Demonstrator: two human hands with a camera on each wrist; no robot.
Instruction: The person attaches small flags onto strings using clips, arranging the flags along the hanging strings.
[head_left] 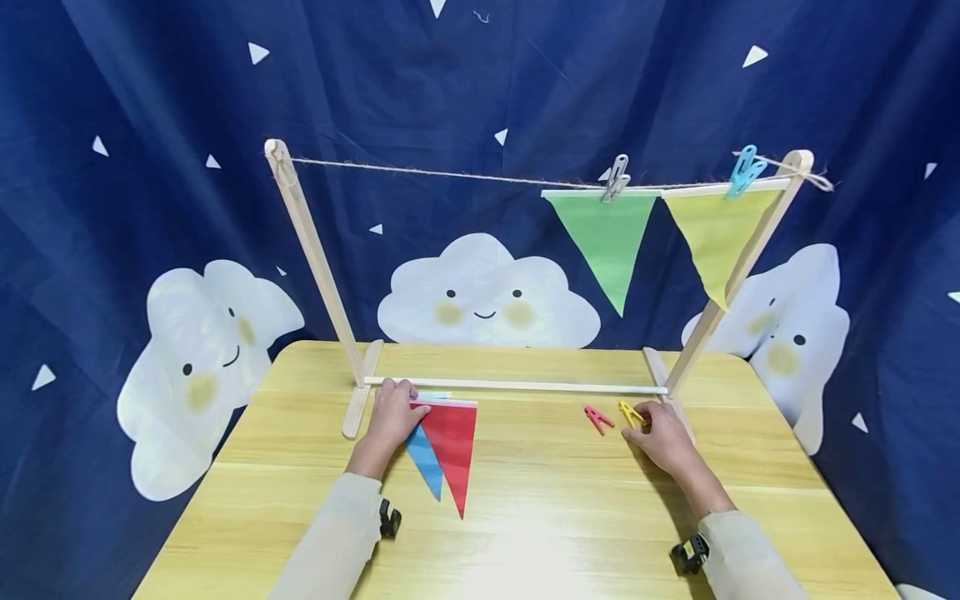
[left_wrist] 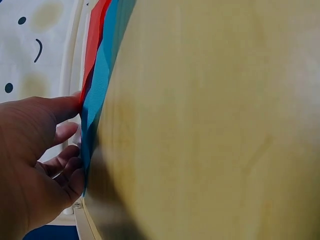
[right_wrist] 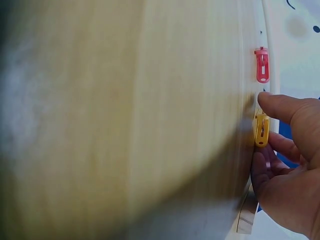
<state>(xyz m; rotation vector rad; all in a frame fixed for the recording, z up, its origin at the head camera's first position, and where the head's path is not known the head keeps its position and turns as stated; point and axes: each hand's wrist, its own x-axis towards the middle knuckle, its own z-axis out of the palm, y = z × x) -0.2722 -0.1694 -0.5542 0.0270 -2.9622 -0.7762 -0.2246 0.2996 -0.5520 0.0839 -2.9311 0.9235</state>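
A dark blue curtain (head_left: 450,92) with small white triangles (head_left: 258,52) hangs behind a pale wood-grain table (head_left: 555,479) with rounded far corners; on the curtain, a smiling white cloud (head_left: 487,275) sits between two other white clouds (head_left: 167,387)

Bright head view, white glare on the near tabletop (head_left: 570,492), dimmer wrist views, slightly soft, broad dark shadows

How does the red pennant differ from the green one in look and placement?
The green pennant hangs from the string by a grey clothespin; the red pennant lies on the table. The red pennant overlaps a blue pennant beside the left hand; no hand is near the green pennant. Both are triangular, with a white top edge.
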